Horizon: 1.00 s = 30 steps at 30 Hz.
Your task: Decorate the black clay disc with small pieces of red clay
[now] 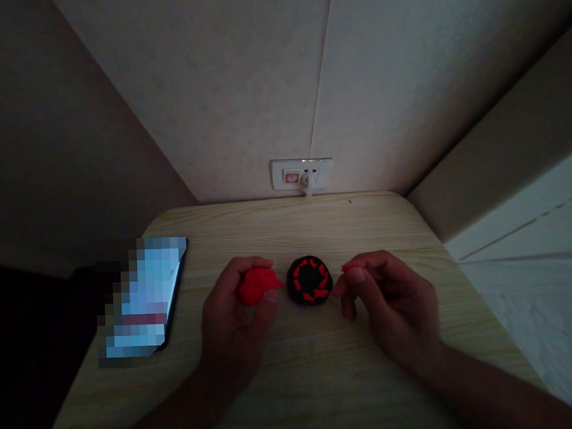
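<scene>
A lump of red modelling clay (258, 285) is held between the thumb and fingers of my left hand (237, 316), with a thin tip drawn out on its right side. Just right of it, a round black clay disc (311, 281) lies on the table, several small red pieces set in a ring on its top. My right hand (395, 301) is beside the disc's right edge, thumb and forefinger pinched on a small bit of red clay (348, 268). Its other fingers are curled, and whether they touch the disc I cannot tell.
On the left of the light wooden table (315, 376) lies a phone (145, 294) with a lit, blurred screen. A wall socket (302, 174) with a plug in it sits behind the back edge. One tiny red crumb (350, 201) rests near that edge. Walls close in the back.
</scene>
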Motion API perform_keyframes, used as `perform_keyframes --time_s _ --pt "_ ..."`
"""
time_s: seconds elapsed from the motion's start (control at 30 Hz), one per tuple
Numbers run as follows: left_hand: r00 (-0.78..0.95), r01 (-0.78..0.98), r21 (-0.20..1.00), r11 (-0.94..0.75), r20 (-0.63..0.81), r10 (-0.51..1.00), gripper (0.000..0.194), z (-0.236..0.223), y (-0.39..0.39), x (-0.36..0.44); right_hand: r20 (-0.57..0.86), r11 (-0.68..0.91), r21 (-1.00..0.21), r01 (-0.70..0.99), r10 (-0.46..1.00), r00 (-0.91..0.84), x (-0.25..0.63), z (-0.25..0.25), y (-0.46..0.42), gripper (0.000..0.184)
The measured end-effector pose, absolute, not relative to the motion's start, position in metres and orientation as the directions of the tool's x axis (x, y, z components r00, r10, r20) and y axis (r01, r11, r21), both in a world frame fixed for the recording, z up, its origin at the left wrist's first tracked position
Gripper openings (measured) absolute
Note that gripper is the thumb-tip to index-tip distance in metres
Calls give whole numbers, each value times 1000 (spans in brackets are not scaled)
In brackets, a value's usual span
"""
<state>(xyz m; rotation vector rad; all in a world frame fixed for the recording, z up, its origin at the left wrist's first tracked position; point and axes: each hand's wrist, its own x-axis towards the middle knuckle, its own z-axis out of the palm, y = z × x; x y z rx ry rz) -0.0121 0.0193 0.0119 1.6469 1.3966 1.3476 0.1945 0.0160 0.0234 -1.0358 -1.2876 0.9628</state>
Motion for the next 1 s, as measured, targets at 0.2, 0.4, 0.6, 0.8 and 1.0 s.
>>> perform_keyframes --time_s 0.2,0.4,0.6,0.8,1.0 --pt "-19 333 893 -303 328 945 19 12 18 -12 232 232 -970 72 973 -3 196 25 22 9" --pt "36 324 886 -332 340 940 19 14 15 -11 182 184 -980 80 983 -31 194 25 21 11" --pt "56 309 890 -336 335 940 19 14 14 -11 152 148 -987 -59 987 -58 191 25 22 8" --pt "63 311 888 -339 337 939 19 15 14 -10 151 142 -978 -150 987 -53 191 27 23 6" --pt "60 328 878 -348 348 935 20 17 15 -10 224 217 -973 -74 969 -108 196 22 22 18"
